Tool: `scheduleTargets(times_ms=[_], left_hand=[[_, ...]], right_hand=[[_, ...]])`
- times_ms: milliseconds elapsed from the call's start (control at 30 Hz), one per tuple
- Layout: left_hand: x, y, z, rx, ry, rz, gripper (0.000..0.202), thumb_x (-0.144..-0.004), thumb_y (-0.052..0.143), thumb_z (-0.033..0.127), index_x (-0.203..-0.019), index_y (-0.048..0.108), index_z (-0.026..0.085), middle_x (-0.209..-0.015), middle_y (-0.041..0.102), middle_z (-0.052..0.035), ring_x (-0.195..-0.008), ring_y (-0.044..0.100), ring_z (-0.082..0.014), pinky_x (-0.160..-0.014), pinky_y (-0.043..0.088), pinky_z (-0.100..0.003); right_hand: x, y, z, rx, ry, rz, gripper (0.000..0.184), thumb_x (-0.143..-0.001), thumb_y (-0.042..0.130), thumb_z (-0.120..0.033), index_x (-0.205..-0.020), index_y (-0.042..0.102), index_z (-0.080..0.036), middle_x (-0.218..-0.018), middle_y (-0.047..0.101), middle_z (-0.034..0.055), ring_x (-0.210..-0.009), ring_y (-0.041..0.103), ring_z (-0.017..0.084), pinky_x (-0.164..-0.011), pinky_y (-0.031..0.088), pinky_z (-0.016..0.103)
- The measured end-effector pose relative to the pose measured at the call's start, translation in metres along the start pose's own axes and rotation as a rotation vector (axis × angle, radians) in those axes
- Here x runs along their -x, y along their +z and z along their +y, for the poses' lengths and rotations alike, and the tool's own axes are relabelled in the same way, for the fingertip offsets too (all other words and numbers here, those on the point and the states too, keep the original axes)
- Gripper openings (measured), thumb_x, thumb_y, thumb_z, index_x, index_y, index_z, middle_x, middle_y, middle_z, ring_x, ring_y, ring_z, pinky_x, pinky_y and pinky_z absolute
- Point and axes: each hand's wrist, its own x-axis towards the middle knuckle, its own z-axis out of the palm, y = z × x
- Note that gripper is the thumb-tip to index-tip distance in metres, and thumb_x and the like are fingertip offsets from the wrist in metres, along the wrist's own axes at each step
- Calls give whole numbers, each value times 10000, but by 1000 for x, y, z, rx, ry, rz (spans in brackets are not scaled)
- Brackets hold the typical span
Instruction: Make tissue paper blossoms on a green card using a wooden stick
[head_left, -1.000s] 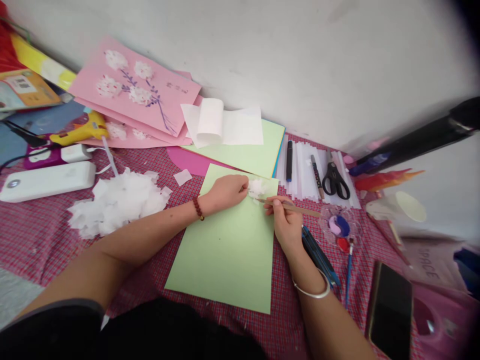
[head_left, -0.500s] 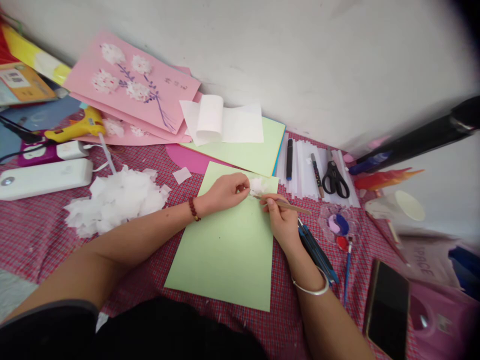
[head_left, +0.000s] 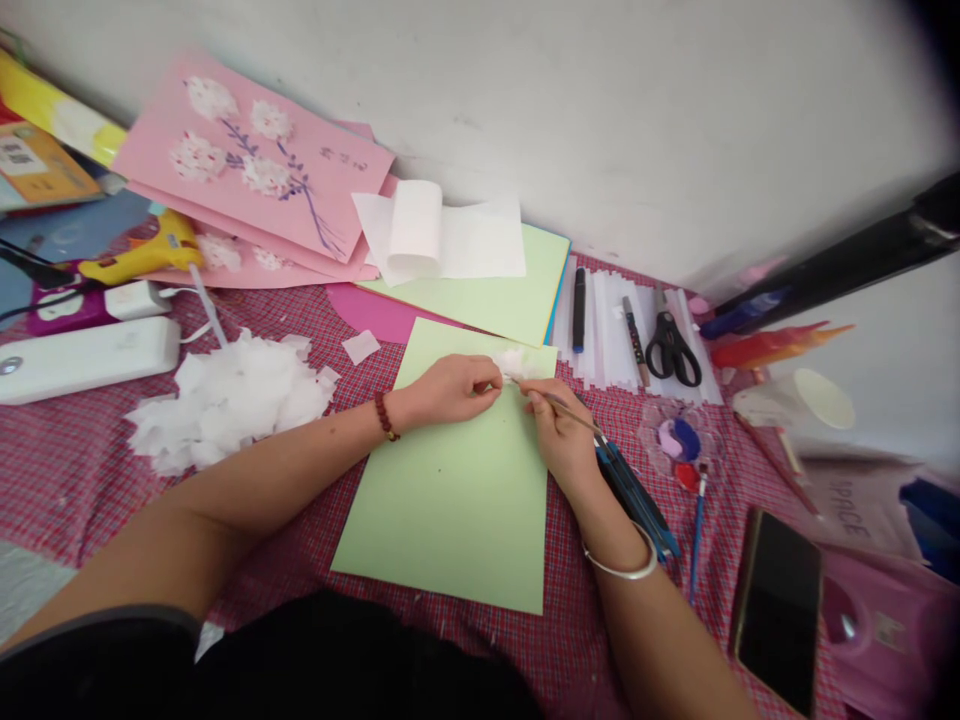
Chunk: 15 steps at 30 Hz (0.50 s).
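A light green sheet of paper [head_left: 450, 490] lies in front of me on the checked cloth. Near its top edge is a small tuft of white paper petals [head_left: 512, 363]. My left hand [head_left: 454, 388] rests on the sheet beside the tuft, thumb and fingers closed together; whatever they pinch is hidden. From the other side my right hand [head_left: 562, 425] grips a thin, pointed, brownish stick-like tool [head_left: 564, 408], its tip at the base of the tuft. A heap of crumpled white paper pieces [head_left: 232, 400] lies left of my forearm, with one loose white square [head_left: 361, 347] nearby.
Pink cards with white flowers [head_left: 255, 165], a paper roll [head_left: 416, 225] and a yellow glue gun [head_left: 154, 250] lie at the back left. To the right are scissors [head_left: 673, 350], white sticks [head_left: 600, 330], a paint palette [head_left: 679, 440], a blue-handled brush [head_left: 697, 535] and a phone [head_left: 778, 605].
The tool in my right hand has turned, its back end now lower and its tip still by the tuft. My left hand has barely moved. The whole view has shifted slightly.
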Motion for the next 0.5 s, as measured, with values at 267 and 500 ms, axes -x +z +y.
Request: scheduleTargets(times_ms=[267,500], left_hand=[[4,6,1,-273,49,-96,291,-921,416,212,-1123,625,203,-938,683,-47,-854,617,-164,-685,409,-255],[-6,8,1,-365,-52,-87,260,-945,399,270,-904,642,186,-845,650,-44,-770,602,-177,-597,364,-272]], right_hand=[[1,-2,-1,3,13,-7,239,-941,474,-332,-978,688,-232,-958,701,60,-831,655,199,-783,527,374],[5,-3,-1,-117,107,7,241,-926,511,-387,-989,675,-221,-937,689,56,-746,635,168,-700,524,326]])
